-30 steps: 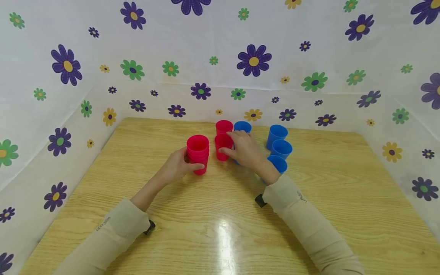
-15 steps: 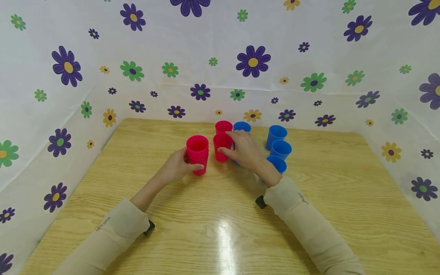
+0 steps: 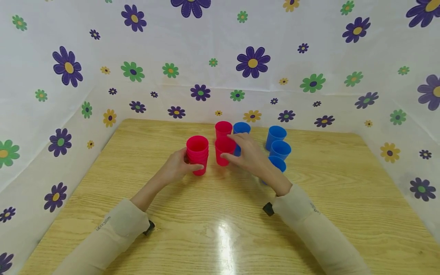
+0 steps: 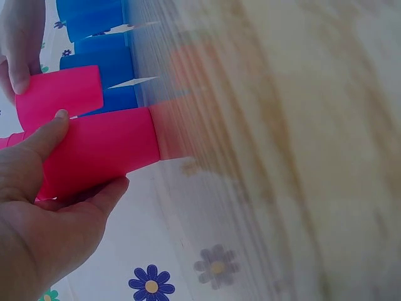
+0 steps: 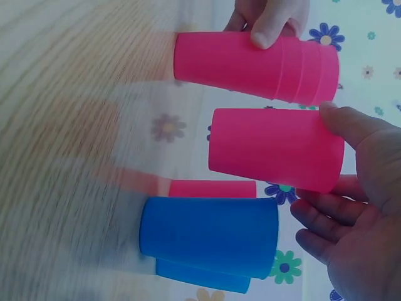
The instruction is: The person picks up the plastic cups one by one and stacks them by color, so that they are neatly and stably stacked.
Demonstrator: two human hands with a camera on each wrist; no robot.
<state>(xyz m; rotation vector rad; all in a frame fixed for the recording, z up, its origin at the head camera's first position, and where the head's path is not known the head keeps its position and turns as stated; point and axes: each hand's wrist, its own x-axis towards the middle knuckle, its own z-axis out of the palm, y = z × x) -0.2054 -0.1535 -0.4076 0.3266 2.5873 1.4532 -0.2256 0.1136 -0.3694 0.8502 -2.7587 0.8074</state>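
Observation:
My left hand grips a stack of nested red cups, thumb on the near side. The stack stands upright on the wooden table; several rims show in the right wrist view. My right hand holds a single red cup near its rim, between thumb and fingers. That cup hangs upright just above the table, right of the stack. Behind it stands another red cup. Blue cups stand beside and behind my right hand, one largely hidden by it in the head view.
A row of blue cups stands to the right, the nearest one partly covered by my right wrist. White cloth with printed flowers rises behind the table and along both sides.
My right hand has drawn the single red cup toward me and lifted it off the table, away from the red cup behind. The left hand and its stack have stayed put.

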